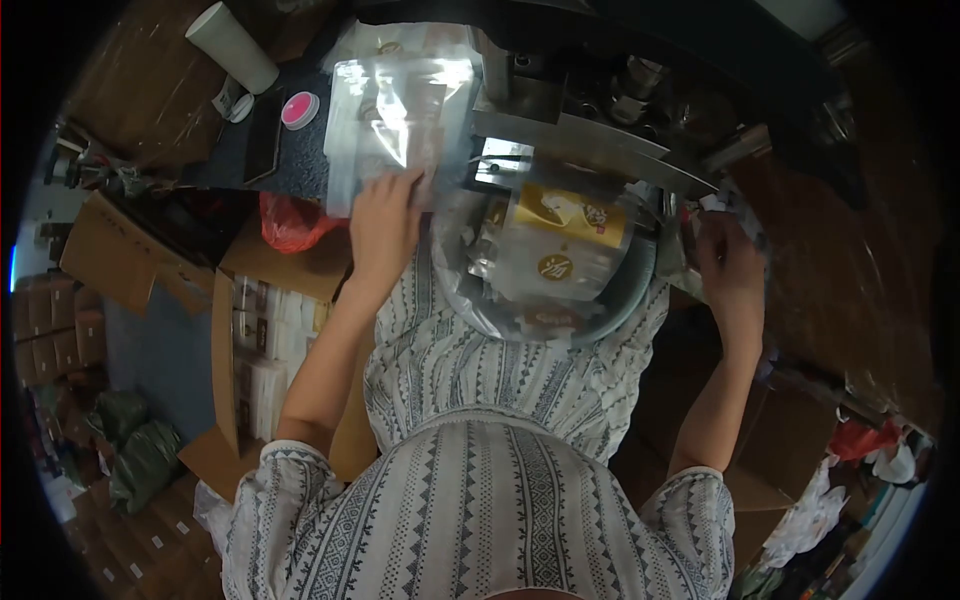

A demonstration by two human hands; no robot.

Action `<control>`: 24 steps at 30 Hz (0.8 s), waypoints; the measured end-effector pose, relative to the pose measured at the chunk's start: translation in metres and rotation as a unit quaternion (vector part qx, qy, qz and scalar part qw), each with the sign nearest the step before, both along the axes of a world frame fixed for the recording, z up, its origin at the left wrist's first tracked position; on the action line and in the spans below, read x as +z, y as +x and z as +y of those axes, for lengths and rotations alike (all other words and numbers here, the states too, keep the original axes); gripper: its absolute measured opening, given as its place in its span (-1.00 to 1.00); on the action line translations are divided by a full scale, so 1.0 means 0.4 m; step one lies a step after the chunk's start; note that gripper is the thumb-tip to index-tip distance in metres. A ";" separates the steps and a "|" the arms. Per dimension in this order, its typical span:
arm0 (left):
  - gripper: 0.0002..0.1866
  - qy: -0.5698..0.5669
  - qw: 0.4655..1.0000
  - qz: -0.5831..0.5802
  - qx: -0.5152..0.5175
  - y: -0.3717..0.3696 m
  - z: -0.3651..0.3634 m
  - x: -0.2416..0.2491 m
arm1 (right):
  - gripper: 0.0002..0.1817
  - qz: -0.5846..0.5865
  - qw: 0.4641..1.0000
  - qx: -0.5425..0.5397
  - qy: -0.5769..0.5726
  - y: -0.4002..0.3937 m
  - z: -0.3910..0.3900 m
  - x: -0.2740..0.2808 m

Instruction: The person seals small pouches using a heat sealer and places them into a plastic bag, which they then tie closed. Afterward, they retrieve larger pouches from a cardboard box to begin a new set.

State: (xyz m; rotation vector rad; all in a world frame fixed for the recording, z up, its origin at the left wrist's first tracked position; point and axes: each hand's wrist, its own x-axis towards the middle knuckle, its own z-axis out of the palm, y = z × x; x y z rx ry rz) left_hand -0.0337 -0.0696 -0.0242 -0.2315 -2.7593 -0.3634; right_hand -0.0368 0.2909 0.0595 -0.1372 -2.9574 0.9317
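Note:
My left hand (385, 225) is at the near edge of a stack of clear plastic bags (400, 130), its fingers bent and closed on a bag there. The bags shine with glare and lie on a dark speckled surface. My right hand (728, 260) is to the right of the metal machine (590, 140), fingers curled down by its side; what they hold, if anything, I cannot make out. Between my hands, a round basin (635, 290) sits at my lap, holding packaged pouches with a gold label (570, 213) and brown print.
A white cup (232, 48), a pink round tin (300, 110) and a dark phone-like slab (263, 138) are at the back left. Below hangs a red plastic bag (292, 222). An open carton (228, 350) of white packs stands left of my legs; another carton (780, 440) is at right.

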 end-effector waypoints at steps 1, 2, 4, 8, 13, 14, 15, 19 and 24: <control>-0.63 0.001 1.000 -0.002 0.002 0.021 -0.003 0.014 | -0.79 -0.002 1.000 0.002 0.001 0.006 -0.015 0.010; -0.71 0.049 0.998 -0.010 0.035 0.044 -0.005 0.025 | -0.80 0.001 0.994 0.061 -0.090 0.010 -0.032 0.017; -0.78 0.096 0.993 -0.016 0.070 0.080 0.012 0.063 | -0.81 0.004 0.976 0.120 -0.181 0.018 -0.094 0.031; -0.88 0.131 0.989 0.065 0.004 0.107 0.072 0.126 | -0.78 0.114 0.940 0.276 -0.163 0.010 -0.225 0.032; -0.93 0.163 0.976 -0.045 -0.134 0.120 0.127 0.131 | -0.76 0.154 0.910 0.352 -0.157 0.017 -0.228 0.018; -0.91 0.199 0.964 -0.085 -0.155 0.115 0.140 0.113 | -0.77 0.083 0.929 0.316 -0.172 0.017 -0.218 0.017; -0.89 0.235 0.948 -0.124 -0.177 0.107 0.155 0.097 | -0.77 0.013 0.942 0.278 -0.186 0.017 -0.208 0.016; -0.82 0.383 0.875 -0.263 -0.140 0.025 0.215 0.058 | -0.74 0.077 0.959 0.175 -0.211 0.002 -0.153 -0.017; -0.72 0.651 0.642 -0.403 -0.023 -0.071 0.266 0.052 | -0.76 0.071 0.995 0.043 0.061 0.019 -0.050 0.004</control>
